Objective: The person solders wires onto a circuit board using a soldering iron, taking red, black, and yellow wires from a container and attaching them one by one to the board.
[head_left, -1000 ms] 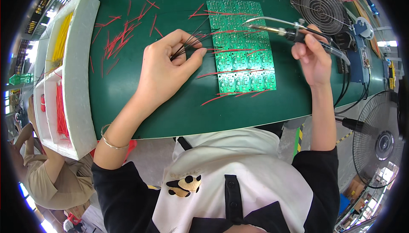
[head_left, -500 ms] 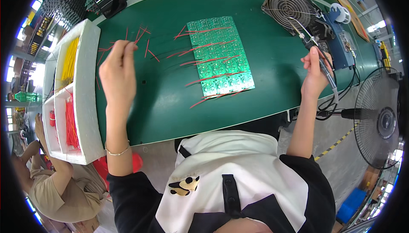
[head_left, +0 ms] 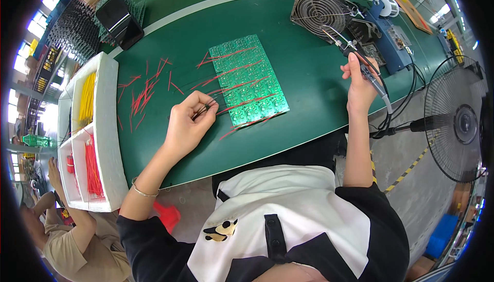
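Thin black wires (head_left: pixel 201 111) are pinched in my left hand (head_left: pixel 186 125), just left of a green circuit board panel (head_left: pixel 249 89). Red wires lie in rows across the panel, their ends sticking out past its left edge. My right hand (head_left: pixel 360 89) grips a soldering iron (head_left: pixel 371 77) with a grey handle, right of the panel. Its metal front end points up and left, close to the square fan (head_left: pixel 320 10). Loose red wires (head_left: pixel 144 94) lie scattered on the table left of my left hand.
A white foam box (head_left: pixel 110 143) with yellow and red wires stands at the left edge. At back right are a blue device (head_left: pixel 393 40) with a white spool (head_left: pixel 390 7) and cables. A black-caged fan (head_left: pixel 463 122) stands right; a co-worker (head_left: pixel 77 235) sits lower left.
My left hand has come down and right to the panel's left edge, now holding black wires. More loose red wires show where it was. The right hand still holds the iron; the view has shifted.
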A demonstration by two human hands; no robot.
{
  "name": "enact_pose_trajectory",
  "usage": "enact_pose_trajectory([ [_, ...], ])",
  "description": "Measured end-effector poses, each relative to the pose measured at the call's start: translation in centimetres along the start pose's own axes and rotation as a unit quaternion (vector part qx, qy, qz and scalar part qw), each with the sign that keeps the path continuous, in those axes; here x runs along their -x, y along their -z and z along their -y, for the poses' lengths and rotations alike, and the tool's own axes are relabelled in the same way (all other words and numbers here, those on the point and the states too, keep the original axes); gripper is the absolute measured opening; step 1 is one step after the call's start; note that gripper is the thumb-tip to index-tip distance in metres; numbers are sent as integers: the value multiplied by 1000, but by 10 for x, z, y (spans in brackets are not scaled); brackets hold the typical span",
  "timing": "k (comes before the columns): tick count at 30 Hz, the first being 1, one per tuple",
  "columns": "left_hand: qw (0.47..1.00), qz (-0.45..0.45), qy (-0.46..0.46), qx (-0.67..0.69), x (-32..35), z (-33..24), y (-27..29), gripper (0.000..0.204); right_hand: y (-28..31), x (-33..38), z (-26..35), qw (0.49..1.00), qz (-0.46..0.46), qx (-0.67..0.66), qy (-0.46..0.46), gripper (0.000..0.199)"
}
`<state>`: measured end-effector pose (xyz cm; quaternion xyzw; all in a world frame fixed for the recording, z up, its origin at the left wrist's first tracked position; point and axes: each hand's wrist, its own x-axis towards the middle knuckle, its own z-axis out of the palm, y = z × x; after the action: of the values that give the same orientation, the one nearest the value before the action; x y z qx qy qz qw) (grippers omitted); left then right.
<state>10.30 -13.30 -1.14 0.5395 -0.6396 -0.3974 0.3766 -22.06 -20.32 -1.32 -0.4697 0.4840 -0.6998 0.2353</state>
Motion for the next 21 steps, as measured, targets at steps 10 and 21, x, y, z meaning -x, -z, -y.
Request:
enact_pose_trajectory([
  [10, 999, -27, -2, 18, -23, -2, -14, 10, -3, -6, 3, 999, -34, -17, -13, 18],
  [21, 985, -36, -93, -143, -32, -15, -26, 9, -2, -4, 3, 999, -30, -37, -26, 20],
])
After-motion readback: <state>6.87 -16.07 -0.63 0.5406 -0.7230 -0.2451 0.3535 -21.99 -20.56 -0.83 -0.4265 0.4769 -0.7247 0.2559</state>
